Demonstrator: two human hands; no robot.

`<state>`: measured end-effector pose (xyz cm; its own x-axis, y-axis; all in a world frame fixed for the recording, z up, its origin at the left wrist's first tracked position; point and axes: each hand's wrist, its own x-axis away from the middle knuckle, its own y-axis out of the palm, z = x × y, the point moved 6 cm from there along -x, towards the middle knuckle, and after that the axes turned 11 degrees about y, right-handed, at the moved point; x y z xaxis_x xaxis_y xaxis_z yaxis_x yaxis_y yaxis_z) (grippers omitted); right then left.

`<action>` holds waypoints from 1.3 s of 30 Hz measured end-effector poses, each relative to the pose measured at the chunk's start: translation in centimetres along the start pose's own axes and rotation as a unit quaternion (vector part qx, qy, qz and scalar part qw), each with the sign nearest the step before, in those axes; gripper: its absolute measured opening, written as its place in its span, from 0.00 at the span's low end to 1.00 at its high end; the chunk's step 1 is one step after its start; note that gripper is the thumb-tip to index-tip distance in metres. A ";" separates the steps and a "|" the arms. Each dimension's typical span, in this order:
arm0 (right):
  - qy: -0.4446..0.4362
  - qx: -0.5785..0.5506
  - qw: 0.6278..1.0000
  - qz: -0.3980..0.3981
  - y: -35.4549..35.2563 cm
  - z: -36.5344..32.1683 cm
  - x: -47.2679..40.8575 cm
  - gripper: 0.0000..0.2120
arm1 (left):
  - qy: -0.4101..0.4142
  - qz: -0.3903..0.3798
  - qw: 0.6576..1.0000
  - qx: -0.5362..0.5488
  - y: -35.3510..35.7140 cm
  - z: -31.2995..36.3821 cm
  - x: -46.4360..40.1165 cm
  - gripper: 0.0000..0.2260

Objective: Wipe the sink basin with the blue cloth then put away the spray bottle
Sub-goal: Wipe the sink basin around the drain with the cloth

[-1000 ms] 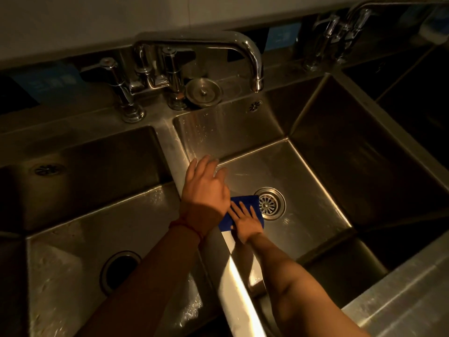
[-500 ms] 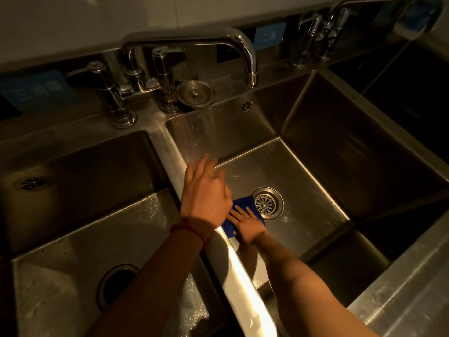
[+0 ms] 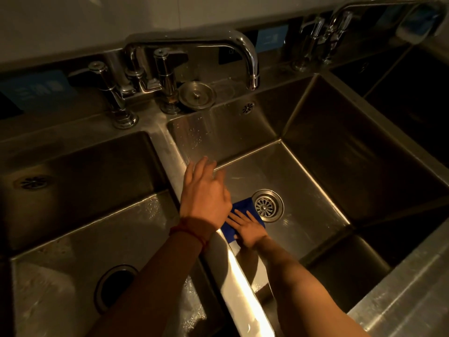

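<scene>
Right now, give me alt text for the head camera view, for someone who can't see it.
A person's right hand presses a blue cloth flat on the floor of a steel sink basin, beside the round drain. The left hand rests on the divider between basins, below a chrome faucet.

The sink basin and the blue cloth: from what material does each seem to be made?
The sink basin looks like stainless steel with a brushed finish: grey metal with soft reflections and bright glints. The blue cloth seems a soft matte fabric, possibly microfibre: it folds and shows no shine under the right hand.
</scene>
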<state>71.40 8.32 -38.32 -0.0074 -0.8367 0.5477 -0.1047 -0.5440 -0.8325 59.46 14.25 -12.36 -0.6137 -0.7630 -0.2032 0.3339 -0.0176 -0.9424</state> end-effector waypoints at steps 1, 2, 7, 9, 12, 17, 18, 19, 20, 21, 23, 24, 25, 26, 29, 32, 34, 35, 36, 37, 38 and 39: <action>-0.001 0.001 1.000 -0.003 -0.2 0.0 -0.2 0.33 | 0.001 0.000 1.000 -0.001 0.0 0.0 0.0 0.18; 0.000 -0.001 1.000 -0.005 -0.5 0.0 -0.5 0.33 | 0.002 0.000 1.000 -0.001 0.0 0.0 0.0 0.18; 0.009 0.000 1.000 -0.017 -1.9 -0.4 -1.3 0.34 | 0.005 0.000 1.000 0.000 -0.1 0.2 0.1 0.18; 0.021 -0.018 0.999 -0.020 -2.3 -0.6 -1.1 0.36 | 0.005 0.001 1.000 -0.001 -0.1 0.2 0.1 0.18; 0.072 -0.057 0.995 0.034 -2.5 -1.0 -0.4 0.30 | 0.004 -0.003 1.000 -0.002 -0.1 0.2 0.1 0.18; 0.150 -0.063 0.986 0.020 -0.9 -1.5 -0.1 0.30 | 0.003 -0.005 1.000 0.003 0.0 0.2 0.0 0.18; 0.146 -0.059 0.987 0.011 -0.8 -1.4 -0.3 0.30 | 0.003 -0.006 1.000 0.005 0.0 0.1 0.0 0.18; 0.140 -0.056 0.989 0.004 -0.9 -1.3 -0.5 0.30 | 0.002 -0.008 1.000 0.006 0.0 0.1 -0.1 0.18; 0.133 -0.054 0.990 -0.004 -0.9 -1.2 -0.7 0.30 | 0.002 -0.011 1.000 0.006 0.1 0.1 -0.1 0.18; 0.128 -0.052 0.990 -0.010 -1.0 -1.0 -0.8 0.31 | 0.002 -0.013 1.000 0.005 0.2 0.1 -0.2 0.18; 0.122 -0.046 0.991 -0.012 -1.1 -0.9 -1.3 0.31 | 0.003 -0.016 1.000 0.006 0.2 0.0 -0.2 0.18; 0.120 -0.047 0.992 -0.008 -1.3 -0.8 -1.7 0.31 | 0.003 -0.017 1.000 0.009 0.2 0.0 -0.2 0.18; 0.120 -0.049 0.992 -0.003 -1.5 -0.8 -2.0 0.30 | 0.002 -0.018 1.000 0.011 0.2 0.0 -0.2 0.18; 0.120 -0.049 0.992 0.001 -1.7 -0.7 -2.4 0.30 | 0.002 -0.018 1.000 0.011 0.2 0.0 -0.2 0.18; 0.108 -0.038 0.993 -0.003 -2.2 -0.4 -3.2 0.31 | -0.001 -0.021 1.000 0.009 0.2 0.0 -0.2 0.18; 0.097 -0.048 0.994 0.001 -2.3 -0.2 -3.1 0.33 | -0.002 -0.023 1.000 0.009 0.2 0.0 -0.2 0.18; 0.087 -0.053 0.995 -0.007 -1.8 0.0 -2.4 0.33 | -0.003 -0.023 1.000 0.010 0.1 0.0 -0.1 0.18; 0.081 -0.052 0.995 -0.014 -1.3 0.1 -1.9 0.34 | -0.003 -0.021 1.000 0.009 0.1 0.1 -0.1 0.18; 0.076 -0.050 0.996 -0.021 -0.8 0.1 -1.5 0.34 | -0.003 -0.020 1.000 0.010 0.0 0.1 -0.1 0.18; 0.074 -0.047 0.996 -0.026 -0.3 0.1 -1.1 0.34 | -0.004 -0.018 1.000 0.012 0.0 0.1 -0.1 0.18; 0.074 -0.044 0.996 -0.029 0.1 0.1 -0.8 0.33 | -0.005 -0.017 1.000 0.013 0.0 0.1 -0.1 0.18; 0.078 -0.042 0.996 -0.028 0.2 0.0 -0.7 0.33 | -0.004 -0.018 1.000 0.012 0.0 0.0 -0.2 0.18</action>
<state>71.40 8.78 -38.90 -0.1523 -0.7815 0.6050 -0.1912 -0.5773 -0.7938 59.57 14.34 -12.29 -0.6192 -0.7671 -0.1675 0.3291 -0.0599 -0.9424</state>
